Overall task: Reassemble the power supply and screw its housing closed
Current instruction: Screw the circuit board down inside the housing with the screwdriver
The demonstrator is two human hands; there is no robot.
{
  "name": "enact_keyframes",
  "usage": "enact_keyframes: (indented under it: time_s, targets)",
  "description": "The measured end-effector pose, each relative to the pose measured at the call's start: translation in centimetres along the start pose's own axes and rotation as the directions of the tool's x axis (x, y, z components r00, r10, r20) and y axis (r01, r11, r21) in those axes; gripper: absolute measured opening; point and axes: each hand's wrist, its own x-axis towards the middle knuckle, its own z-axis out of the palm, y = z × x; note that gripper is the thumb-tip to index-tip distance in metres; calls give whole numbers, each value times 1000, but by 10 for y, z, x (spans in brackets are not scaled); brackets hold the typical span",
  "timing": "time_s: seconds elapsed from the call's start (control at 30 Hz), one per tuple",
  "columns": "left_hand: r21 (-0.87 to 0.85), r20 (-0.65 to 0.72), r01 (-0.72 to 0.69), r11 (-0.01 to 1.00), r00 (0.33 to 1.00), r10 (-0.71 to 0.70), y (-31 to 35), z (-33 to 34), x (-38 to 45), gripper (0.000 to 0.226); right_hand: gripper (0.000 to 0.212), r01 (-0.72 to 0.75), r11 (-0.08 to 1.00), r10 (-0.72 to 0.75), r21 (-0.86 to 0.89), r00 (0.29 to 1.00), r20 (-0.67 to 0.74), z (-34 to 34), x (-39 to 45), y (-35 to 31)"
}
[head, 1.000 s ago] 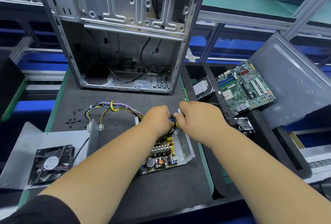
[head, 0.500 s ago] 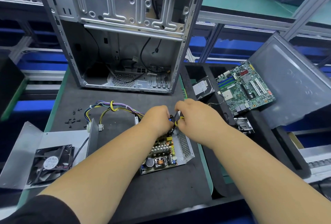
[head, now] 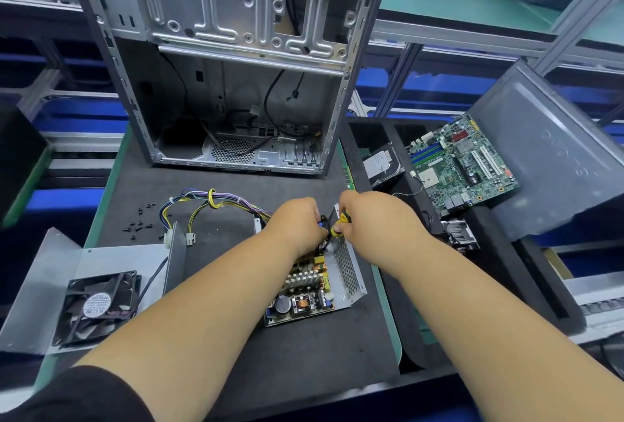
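At 6 o'clock, lowest in view, two bare forearms reaching forward over the dark grey foam surface [head: 304, 364], with a black sleeve [head: 67, 394] on the left one. At 8 o'clock, a black square cooling fan with a white round label [head: 98, 303], lying on a flat grey sheet-metal housing cover [head: 50, 280] and joined to it by a thin black cable.

Near the centre, slightly toward 5 o'clock, the open power supply with bare circuit board and perforated silver metal side wall [head: 314, 290], flat on the surface, housing not closed. Just above it, the left hand [head: 297, 229] with curled fingers, grip closed on something small and dark with a blue spot; cannot tell what exactly. Touching it on the right, the right hand [head: 378, 222], grip closed around a screwdriver with yellow and black handle [head: 338, 227], shaft tilted down toward the far end of the power supply.

At 10 o'clock from the hands, a bundle of yellow, purple and black wires [head: 209, 202] running from the power supply, and beside it several small black screws [head: 138, 224] scattered on the surface.

At 2 o'clock, a green motherboard [head: 462, 165] leaning in a black foam tray [head: 368, 131], next to a silver hard drive [head: 383, 165].

At 12 o'clock, farthest, an upright empty grey metal computer case [head: 236, 60], open side toward the camera.
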Motion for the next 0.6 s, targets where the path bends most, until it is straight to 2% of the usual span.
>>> enact_keyframes:
  time_s: [0.6]
  targets:
    - [1,15,-4,1000,1000,4,1,-2,-2,13,30,-48,999,48,11,999,-5,1,3,-3]
